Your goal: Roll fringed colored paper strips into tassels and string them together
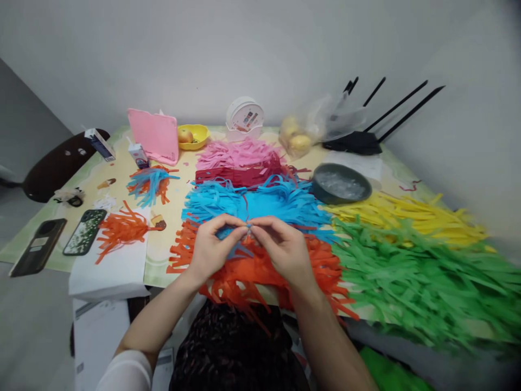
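Fingertips of left hand [211, 247] and right hand [283, 247] meet, pinching a small blue paper strip [248, 226] above the orange fringe pile [252, 269] on the counter [163, 244], raised for close handling.

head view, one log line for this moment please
left hand + right hand: pinching thin blue paper strip | over orange fringed paper pile | table

Home craft table [171, 244], fruit bowl [194, 136]
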`<action>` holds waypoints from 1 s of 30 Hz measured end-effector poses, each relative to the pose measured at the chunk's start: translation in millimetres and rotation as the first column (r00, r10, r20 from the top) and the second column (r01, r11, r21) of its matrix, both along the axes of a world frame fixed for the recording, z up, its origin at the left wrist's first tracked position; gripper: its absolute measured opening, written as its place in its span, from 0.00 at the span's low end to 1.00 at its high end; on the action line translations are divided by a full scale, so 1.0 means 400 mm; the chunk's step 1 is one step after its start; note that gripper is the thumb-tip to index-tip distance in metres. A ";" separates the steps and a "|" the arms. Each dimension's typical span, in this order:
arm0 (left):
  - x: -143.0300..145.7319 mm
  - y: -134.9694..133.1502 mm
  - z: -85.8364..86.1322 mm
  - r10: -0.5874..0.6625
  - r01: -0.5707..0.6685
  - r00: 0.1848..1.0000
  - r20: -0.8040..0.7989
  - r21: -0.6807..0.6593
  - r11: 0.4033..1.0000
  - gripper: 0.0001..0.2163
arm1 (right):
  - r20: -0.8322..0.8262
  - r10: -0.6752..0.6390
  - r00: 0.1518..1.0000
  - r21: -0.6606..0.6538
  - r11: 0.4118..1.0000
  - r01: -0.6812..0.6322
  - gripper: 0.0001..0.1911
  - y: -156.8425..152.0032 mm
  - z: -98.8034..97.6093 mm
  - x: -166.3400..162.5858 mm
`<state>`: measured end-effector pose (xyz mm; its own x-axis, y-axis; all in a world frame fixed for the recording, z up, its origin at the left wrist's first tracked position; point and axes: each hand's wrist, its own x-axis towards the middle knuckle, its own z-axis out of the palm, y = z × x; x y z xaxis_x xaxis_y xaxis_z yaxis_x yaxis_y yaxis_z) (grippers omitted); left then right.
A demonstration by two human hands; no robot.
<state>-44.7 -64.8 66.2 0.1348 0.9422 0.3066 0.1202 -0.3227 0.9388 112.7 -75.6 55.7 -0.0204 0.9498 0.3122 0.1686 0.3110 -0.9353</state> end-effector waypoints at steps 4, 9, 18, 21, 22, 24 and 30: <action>0.006 -0.003 -0.005 0.038 -0.028 0.992 0.116 -0.090 0.996 0.05 | 0.022 -0.024 0.999 0.000 1.000 0.024 0.10 0.002 0.004 -0.004; -0.006 -0.005 -0.006 0.007 0.000 0.997 0.079 -0.087 0.996 0.05 | 0.004 -0.013 1.000 -0.033 0.999 0.014 0.10 0.006 -0.001 -0.007; -0.017 -0.021 -0.022 0.081 -0.080 0.996 0.031 -0.033 0.996 0.04 | 0.024 0.018 1.000 -0.033 0.999 -0.017 0.11 0.009 0.013 0.006; -0.015 -0.018 -0.020 0.025 -0.024 0.999 0.024 -0.048 0.999 0.09 | 0.078 -0.024 0.997 0.004 1.000 0.024 0.10 0.009 0.025 0.009; -0.014 -0.016 -0.018 0.018 -0.017 1.000 0.012 -0.040 0.999 0.09 | 0.101 -0.026 0.995 0.012 1.000 0.025 0.10 0.008 0.029 0.008; -0.013 -0.011 -0.013 0.029 -0.030 1.000 -0.010 -0.025 0.999 0.06 | 0.135 -0.042 0.990 0.025 0.999 0.039 0.10 0.004 0.036 0.004; -0.029 0.005 -0.013 0.055 -0.055 0.998 -0.001 -0.054 0.997 0.06 | 0.114 -0.149 0.982 0.085 0.986 0.140 0.08 -0.002 0.041 -0.011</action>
<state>-56.2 -62.9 61.2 0.0825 0.9634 0.2549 0.1360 -0.2642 0.9548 108.4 -76.5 72.3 0.0739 0.9188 0.3877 0.3266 0.3450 -0.8799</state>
